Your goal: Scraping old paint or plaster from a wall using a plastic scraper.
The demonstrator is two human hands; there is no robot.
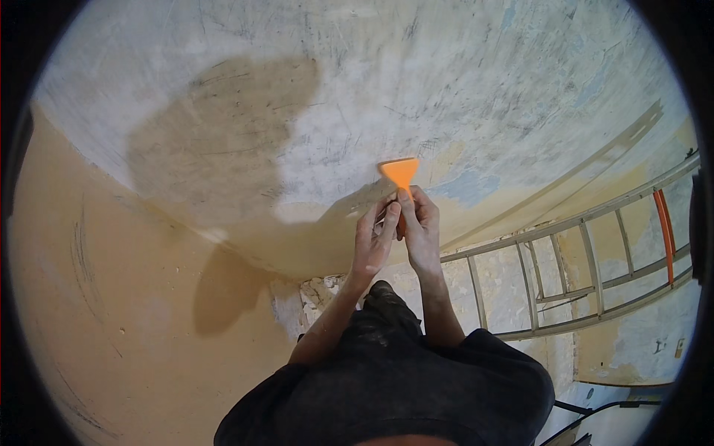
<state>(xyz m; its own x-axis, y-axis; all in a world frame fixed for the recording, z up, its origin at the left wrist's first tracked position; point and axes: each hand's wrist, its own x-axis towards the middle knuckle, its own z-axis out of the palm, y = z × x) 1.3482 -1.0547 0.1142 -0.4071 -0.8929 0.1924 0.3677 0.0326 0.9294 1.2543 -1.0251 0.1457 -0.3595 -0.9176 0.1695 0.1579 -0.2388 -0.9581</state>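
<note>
An orange scraper [400,171] with a wide, flared blade points away from me, towards a patchy plastered surface [346,134]. My right hand [422,231] grips its narrow handle, the thumb lying along the top. Close beside it, my left hand [372,240] has its fingers curled in at the lower end of the handle. Whether those fingers grip the handle or only touch it is hidden between the hands. Pale dust coats both hands. Whether the blade touches the plaster cannot be told.
A metal ladder [588,267] with an orange-red bar [664,237] across it extends along the right. At left is a tan wall [111,290] with dark scratches. Broken, rough plaster [321,290] shows near my leg [387,312]. Dark shadows fall over the plaster.
</note>
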